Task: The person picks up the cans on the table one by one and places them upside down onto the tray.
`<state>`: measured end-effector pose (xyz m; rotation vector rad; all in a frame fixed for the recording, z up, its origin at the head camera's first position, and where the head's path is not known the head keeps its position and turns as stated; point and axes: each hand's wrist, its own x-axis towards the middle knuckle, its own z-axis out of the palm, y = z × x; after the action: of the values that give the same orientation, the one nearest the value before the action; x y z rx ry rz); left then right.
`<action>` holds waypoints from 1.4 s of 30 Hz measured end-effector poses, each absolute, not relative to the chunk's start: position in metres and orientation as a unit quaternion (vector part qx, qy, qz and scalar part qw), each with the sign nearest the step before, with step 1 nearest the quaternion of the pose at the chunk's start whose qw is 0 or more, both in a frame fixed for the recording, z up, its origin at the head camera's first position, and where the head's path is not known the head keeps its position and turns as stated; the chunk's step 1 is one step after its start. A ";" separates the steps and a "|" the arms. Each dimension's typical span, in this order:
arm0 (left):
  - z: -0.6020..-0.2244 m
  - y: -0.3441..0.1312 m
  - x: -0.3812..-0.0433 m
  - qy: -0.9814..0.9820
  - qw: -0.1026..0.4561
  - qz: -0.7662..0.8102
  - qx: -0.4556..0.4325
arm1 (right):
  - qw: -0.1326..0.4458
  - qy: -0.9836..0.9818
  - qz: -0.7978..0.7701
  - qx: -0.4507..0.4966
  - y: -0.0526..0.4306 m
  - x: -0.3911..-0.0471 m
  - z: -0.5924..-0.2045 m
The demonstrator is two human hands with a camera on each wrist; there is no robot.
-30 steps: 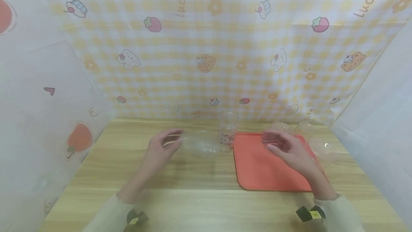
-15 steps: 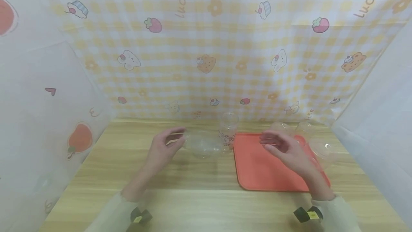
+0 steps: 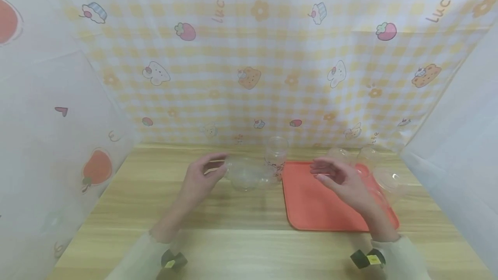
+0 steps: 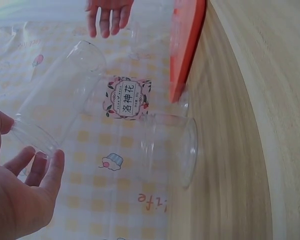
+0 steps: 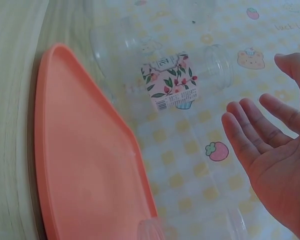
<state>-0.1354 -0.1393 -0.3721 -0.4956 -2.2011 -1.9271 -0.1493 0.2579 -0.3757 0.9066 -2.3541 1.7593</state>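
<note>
My left hand pinches a clear jar by its ridged neck, thumb on one side and fingers on the other. The jar lies tilted in the left wrist view, with its far end pointing toward the right hand. Behind it stands a clear jar with a pink floral label. Another see-through jar stands close by on the table. Over the orange-red tray hovers my right hand, its fingers loosely bent and nothing in its grasp.
Several clear jars or cups, one of them a clear container, stand along the tray's right and back edges. A yellow checked cloth hangs behind the wooden table, and pale sheets close off both sides.
The left hand has shifted slightly right with the jar in its fingers. The right hand has drifted a little left over the tray.
</note>
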 end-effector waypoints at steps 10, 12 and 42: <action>-0.373 -0.135 -0.135 -0.732 0.094 -0.654 -0.167 | 0.031 -0.759 0.578 0.297 0.254 -0.150 -0.377; -0.373 -0.134 -0.136 -0.731 0.094 -0.655 -0.167 | 0.031 -0.758 0.580 0.298 0.253 -0.150 -0.377; -0.376 -0.120 -0.137 -0.714 0.106 -0.674 -0.161 | 0.013 -0.748 0.592 0.300 0.239 -0.152 -0.379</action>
<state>-0.1371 -0.1200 -0.3760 -0.4730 -2.1019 -1.9846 -0.1521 0.2390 -0.3785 0.9343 -2.3304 1.8431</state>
